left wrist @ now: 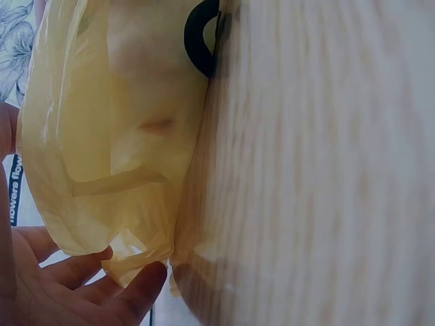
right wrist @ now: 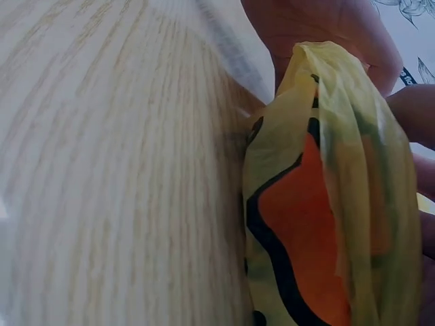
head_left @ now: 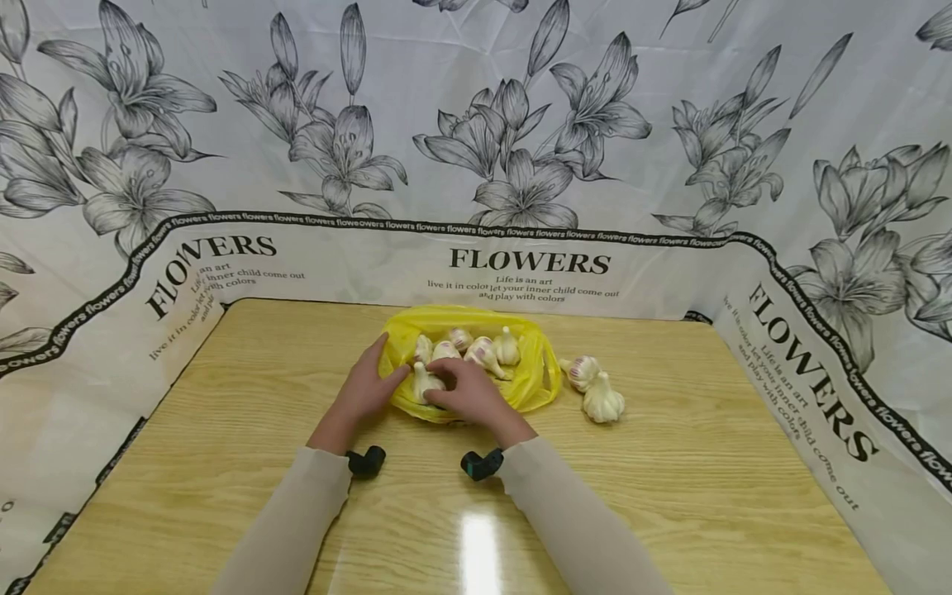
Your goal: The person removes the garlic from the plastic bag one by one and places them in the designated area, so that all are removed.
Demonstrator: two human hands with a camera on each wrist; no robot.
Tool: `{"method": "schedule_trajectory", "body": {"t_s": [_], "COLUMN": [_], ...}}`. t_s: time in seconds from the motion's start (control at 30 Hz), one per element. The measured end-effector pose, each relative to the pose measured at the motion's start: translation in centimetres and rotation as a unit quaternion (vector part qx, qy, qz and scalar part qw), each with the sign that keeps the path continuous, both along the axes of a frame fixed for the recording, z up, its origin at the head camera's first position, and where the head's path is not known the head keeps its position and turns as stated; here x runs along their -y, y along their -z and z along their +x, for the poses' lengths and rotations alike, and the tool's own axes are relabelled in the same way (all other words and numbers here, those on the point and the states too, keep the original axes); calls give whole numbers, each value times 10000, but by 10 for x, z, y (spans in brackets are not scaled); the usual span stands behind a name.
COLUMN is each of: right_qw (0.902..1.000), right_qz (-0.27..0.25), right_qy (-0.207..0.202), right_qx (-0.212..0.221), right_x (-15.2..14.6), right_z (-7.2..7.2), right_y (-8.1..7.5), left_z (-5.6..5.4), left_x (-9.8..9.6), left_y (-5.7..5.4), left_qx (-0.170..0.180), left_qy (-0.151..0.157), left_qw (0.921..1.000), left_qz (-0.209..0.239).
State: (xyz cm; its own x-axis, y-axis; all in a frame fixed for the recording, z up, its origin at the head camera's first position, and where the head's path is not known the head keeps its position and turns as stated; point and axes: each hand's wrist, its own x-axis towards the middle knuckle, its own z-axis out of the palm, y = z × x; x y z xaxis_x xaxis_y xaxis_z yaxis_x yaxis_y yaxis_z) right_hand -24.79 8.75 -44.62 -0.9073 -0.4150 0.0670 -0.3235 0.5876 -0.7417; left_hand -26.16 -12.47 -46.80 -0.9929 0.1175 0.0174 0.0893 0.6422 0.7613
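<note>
The left hand [head_left: 362,388] holds the near-left edge of a yellow bag [head_left: 534,364], with the thumb over the rim and the fingers outside. The right hand [head_left: 468,388] is bent over the bag and pinches a white garlic bulb [head_left: 420,382] between thumb and fingers. This bulb is in the bag, just right of the left thumb. More garlic bulbs [head_left: 483,354] sit in the bag, past the right hand's fingers. Two loose bulbs [head_left: 604,401] touch on the wooden table [head_left: 669,479], right of the right hand.
</note>
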Motion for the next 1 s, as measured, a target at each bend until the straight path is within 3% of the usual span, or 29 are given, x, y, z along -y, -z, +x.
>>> {"method": "schedule_trajectory", "body": {"t_s": [0.3, 1.0], "right_qw": [9985, 9983], "right_qz": [539, 486], "right_qy": [-106, 91], "right_qx": [-40, -309], "right_x": [6, -12], "right_z": [-2, 11], "right_y": [6, -3], "left_z": [1, 1], "left_x": [-1, -2], "left_y": [-1, -3], "left_qx": [21, 106], "left_qy": [2, -71], "left_qw": [10000, 9999], "left_qz": [-27, 42]}}
